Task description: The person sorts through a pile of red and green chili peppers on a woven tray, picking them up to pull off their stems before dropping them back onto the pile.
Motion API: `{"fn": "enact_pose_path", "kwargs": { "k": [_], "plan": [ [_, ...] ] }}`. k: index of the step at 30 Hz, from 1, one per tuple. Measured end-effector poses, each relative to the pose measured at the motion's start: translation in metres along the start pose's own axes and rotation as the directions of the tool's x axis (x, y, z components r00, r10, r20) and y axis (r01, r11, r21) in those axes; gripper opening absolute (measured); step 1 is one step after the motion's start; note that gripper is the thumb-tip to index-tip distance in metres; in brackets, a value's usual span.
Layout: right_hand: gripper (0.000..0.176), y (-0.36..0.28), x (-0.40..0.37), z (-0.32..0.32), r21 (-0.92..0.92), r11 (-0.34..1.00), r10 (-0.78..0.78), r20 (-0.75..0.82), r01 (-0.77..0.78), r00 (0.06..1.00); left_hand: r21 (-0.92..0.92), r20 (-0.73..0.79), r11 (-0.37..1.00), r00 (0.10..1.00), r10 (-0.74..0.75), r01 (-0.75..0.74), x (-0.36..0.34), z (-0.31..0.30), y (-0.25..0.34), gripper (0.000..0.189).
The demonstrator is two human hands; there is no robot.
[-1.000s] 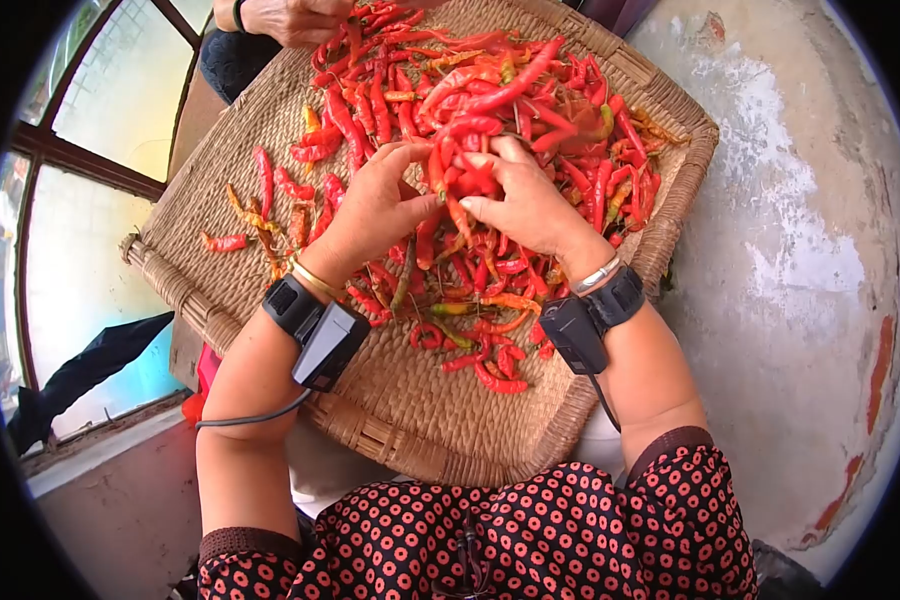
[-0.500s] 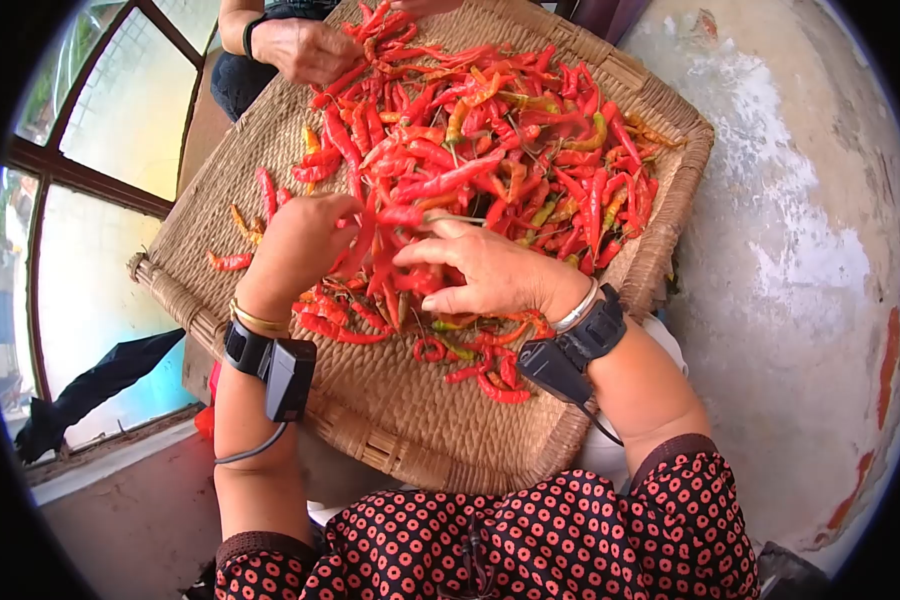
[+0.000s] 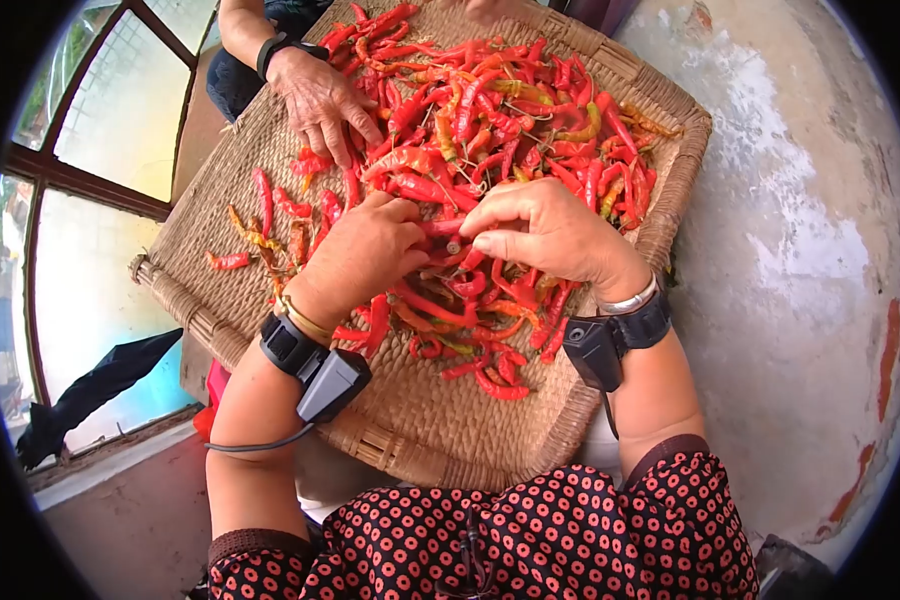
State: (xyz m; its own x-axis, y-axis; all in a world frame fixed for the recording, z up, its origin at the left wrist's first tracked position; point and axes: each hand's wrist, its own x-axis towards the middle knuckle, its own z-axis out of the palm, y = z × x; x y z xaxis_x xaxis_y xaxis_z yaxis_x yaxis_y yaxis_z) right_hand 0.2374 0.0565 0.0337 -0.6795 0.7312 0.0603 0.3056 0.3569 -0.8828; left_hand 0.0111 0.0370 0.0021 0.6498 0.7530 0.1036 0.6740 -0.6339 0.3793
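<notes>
My left hand (image 3: 368, 248) is closed with curled fingers on a red chili pepper (image 3: 438, 229), which points toward my other hand. At the stem end of that pepper, the thumb and fingers of my right hand (image 3: 560, 238) are drawn together in a pinch. The stem itself is mostly hidden by the fingertips. Beneath and around both hands spreads a heap of red chili peppers (image 3: 470, 125), some yellowish or orange. A woven tray (image 3: 410, 410) with a thick rim holds the heap.
Across the tray, another person's hand (image 3: 325, 100) with a black wristband touches the peppers. Part of that person's other hand shows at the top edge. Windows (image 3: 120, 100) and a dark folded umbrella (image 3: 100, 390) are at left. A stained pale wall (image 3: 790, 250) rises at right.
Both my hands have shifted right, and the right one has also moved up. The other person's hand has come down the tray, its fingers now spread over the peppers.
</notes>
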Motion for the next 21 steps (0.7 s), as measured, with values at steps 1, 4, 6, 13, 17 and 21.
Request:
{"fn": "enact_pose_path", "kwargs": {
  "k": [1, 4, 6, 13, 17, 21],
  "plan": [
    [0.017, 0.000, -0.001, -0.003, -0.002, 1.000, 0.003, 0.004, -0.003, 1.000, 0.042, 0.023, 0.999, 1.000, 0.002, -0.003, -0.001, -0.003, 0.000, 0.014],
    [0.018, 0.003, -0.005, -0.011, -0.311, 0.938, 0.158, -0.002, -0.151, 0.987, 0.087, 0.028, 0.996, 1.000, -0.001, -0.002, -0.007, -0.008, -0.005, 0.012],
    [0.021, 0.018, -0.008, -0.008, -0.574, 0.807, 0.166, -0.008, -0.140, 0.986, 0.096, 0.111, 0.993, 0.991, -0.076, 0.066, -0.010, -0.012, -0.005, 0.013],
    [0.025, 0.027, -0.006, 0.002, -0.618, 0.772, 0.202, 0.023, -0.145, 0.979, -0.055, -0.204, 0.979, 0.962, 0.182, -0.196, -0.001, -0.009, 0.029, 0.018],
    [0.024, 0.025, -0.006, 0.004, -0.640, 0.759, 0.194, 0.047, -0.119, 0.980, -0.064, -0.069, 0.961, 0.962, 0.265, -0.270, -0.001, 0.014, 0.052, 0.028],
    [0.026, 0.018, -0.003, 0.001, -0.521, 0.848, 0.181, 0.116, -0.095, 0.977, 0.050, 0.055, 0.979, 0.980, 0.193, -0.196, -0.001, 0.021, 0.042, 0.021]
  ]
}}
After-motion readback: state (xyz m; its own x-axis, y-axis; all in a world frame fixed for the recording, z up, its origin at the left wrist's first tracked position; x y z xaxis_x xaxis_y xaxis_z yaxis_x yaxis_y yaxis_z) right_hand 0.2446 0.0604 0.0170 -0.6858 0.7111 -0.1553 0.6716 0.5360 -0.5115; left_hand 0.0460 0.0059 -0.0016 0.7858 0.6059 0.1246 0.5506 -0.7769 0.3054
